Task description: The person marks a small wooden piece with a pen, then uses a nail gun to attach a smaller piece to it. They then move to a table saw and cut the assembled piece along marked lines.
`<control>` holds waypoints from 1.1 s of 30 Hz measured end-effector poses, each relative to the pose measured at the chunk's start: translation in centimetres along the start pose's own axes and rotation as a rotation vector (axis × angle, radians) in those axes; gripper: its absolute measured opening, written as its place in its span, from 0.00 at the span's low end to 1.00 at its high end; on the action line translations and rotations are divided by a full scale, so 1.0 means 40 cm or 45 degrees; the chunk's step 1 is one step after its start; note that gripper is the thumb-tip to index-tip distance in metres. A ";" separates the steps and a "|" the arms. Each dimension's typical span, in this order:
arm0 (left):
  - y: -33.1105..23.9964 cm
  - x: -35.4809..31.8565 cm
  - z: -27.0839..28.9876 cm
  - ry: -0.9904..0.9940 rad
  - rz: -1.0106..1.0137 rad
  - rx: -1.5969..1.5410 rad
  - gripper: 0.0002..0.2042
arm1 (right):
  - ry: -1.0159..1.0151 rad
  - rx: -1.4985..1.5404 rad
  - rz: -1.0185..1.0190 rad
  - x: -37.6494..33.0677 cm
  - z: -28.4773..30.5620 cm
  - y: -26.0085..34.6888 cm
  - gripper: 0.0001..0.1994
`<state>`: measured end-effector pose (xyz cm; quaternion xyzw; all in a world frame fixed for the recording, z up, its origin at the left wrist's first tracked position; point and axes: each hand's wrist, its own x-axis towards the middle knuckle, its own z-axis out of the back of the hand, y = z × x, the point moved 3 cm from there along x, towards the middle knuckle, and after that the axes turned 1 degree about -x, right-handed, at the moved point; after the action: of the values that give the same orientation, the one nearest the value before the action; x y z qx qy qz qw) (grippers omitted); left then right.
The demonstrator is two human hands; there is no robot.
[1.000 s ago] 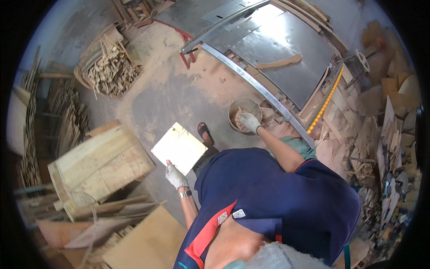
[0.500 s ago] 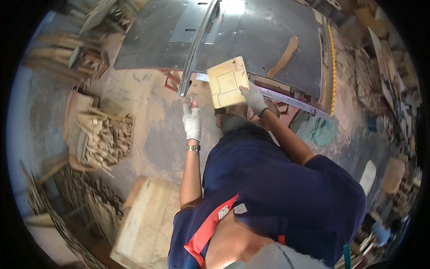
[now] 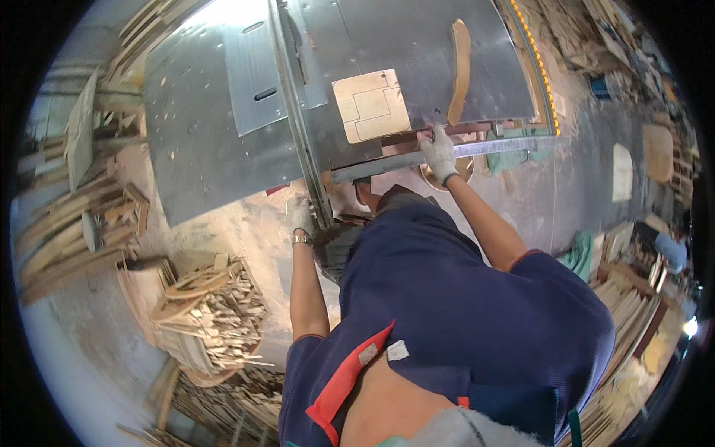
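Observation:
A square pale wooden board (image 3: 370,106) with dark lines across its face lies flat on the dark metal machine table (image 3: 201,149). My right hand (image 3: 438,153), in a light knit glove, is closed over the front rail (image 3: 484,147) at the table's near edge, right of the board and apart from it. Beside the near end of the long metal fence (image 3: 292,112) is my gloved left hand (image 3: 300,215), with a watch at its wrist. Its fingers are too blurred to read. A curved wooden piece (image 3: 459,71) rests on the table beyond my right hand.
Heaped wood offcuts (image 3: 223,313) stand on the floor at the left, with stacked curved wood pieces (image 3: 74,231) farther out. A yellow toothed strip (image 3: 532,59) runs along the table's right side. More timber and a green cloth (image 3: 577,257) are at the right.
The board has gone from my right hand onto the table. That hand is now at the front rail. My left hand has come down beside the fence end, and the view has shifted.

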<state>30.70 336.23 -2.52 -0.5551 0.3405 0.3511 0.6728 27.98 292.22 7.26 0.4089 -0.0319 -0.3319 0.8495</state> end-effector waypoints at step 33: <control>-0.106 -0.086 0.091 0.046 -0.405 -0.018 0.31 | 0.639 -0.410 -0.652 -0.582 -0.251 -0.051 0.19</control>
<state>32.75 338.91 3.09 -0.6131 0.2578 0.2323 0.7097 12.07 311.80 4.19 0.3334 0.3322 -0.4237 0.7739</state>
